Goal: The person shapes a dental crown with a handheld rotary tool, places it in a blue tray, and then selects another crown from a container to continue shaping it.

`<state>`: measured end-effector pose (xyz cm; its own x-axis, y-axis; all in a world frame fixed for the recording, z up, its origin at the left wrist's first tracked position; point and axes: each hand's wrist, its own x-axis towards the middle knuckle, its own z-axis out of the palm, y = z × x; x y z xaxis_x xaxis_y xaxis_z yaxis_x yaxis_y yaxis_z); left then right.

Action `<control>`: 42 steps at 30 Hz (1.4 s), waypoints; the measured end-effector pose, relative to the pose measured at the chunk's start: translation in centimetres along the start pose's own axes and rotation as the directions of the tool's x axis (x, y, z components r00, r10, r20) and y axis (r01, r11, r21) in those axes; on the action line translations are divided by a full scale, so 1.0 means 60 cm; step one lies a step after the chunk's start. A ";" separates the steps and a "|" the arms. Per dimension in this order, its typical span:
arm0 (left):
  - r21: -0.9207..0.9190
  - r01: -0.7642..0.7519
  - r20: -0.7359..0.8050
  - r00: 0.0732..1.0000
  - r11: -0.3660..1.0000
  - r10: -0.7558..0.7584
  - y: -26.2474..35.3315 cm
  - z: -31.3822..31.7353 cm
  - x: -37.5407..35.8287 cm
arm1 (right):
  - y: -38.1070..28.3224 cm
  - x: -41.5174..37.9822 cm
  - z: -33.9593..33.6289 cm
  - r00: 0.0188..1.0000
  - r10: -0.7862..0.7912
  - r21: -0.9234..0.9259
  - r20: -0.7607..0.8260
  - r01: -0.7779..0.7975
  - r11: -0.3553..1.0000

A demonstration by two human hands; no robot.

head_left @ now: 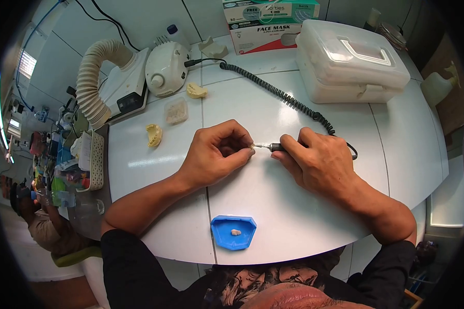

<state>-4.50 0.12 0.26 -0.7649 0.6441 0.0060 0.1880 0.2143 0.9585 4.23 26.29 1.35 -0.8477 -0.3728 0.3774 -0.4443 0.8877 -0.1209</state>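
My right hand [317,159] is closed round a black rotary handpiece [277,147], whose thin metal tip points left. Thumb and fingers of my left hand [219,153] pinch a tiny pale piece [252,146] against that tip; its shape is too small to make out. A coiled black cord [283,95] runs from the handpiece to a white control unit [166,69]. Below the hands, near the table's front edge, a blue tray [233,245] holds a small whitish piece [235,232]. Two yellowish dental casts [153,135] [196,91] and a small clear box [176,111] lie left of my left hand.
A ribbed hose [90,77] on a white device stands back left. Face mask boxes [265,36] and a white lidded case [353,62] stand at the back of the tiled table [154,206]. At far left are a basket [97,165] and a seated person [51,221].
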 end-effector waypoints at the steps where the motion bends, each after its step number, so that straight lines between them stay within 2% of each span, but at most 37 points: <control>1: -0.001 -0.005 -0.007 1.000 1.000 0.005 -0.002 0.001 0.000 | -0.001 0.000 0.000 1.000 -0.003 0.002 -0.005 0.003 1.000; 12: -0.048 -0.022 -0.007 1.000 0.999 0.021 -0.002 0.002 -0.002 | -0.002 0.000 -0.007 0.999 -0.009 0.036 0.036 0.007 0.999; 24: -0.002 0.101 0.000 0.995 0.995 -0.101 0.012 0.001 -0.004 | -0.003 0.000 -0.004 1.000 -0.018 0.023 0.021 0.018 1.000; 42: -0.061 0.105 -0.010 0.994 0.993 -0.106 0.006 0.005 -0.005 | -0.001 -0.002 0.001 0.999 -0.015 0.041 0.038 0.013 0.999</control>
<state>-4.02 0.25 0.52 -0.7868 0.6103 -0.0925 0.0685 0.2352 0.9695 4.37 26.26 1.24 -0.8513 -0.3961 0.3442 -0.4670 0.8709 -0.1530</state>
